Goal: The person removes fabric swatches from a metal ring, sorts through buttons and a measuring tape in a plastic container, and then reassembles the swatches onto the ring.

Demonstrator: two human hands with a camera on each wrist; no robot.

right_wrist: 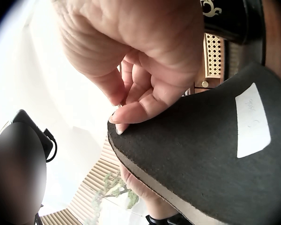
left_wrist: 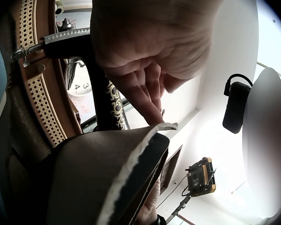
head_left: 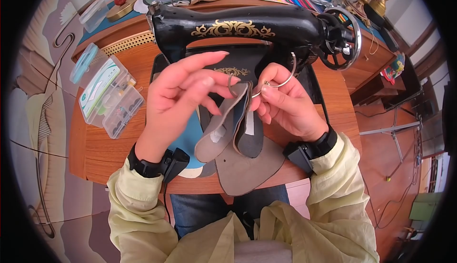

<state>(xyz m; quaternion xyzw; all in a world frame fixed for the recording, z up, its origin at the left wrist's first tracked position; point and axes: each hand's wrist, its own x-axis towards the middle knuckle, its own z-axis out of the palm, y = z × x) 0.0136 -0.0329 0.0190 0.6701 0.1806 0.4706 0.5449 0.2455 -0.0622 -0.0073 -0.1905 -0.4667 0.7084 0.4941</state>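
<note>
While the tabletop (head_left: 93, 153) spreads below, a bundle of leather-like swatches (head_left: 252, 144) hangs between the left hand (head_left: 181, 91) and the right hand (head_left: 288, 103), toward the near edge.
Grey, taupe and near-black, the rounded pieces fan apart at their lower ends. The left hand is loosely spread, thumb apart from index finger, fingertips near the bundle's upper end; the right hand pinches a thin, opened metal ring (head_left: 294, 65) beside that end. Pale labels (head_left: 250, 122) sit on two swatches.
</note>
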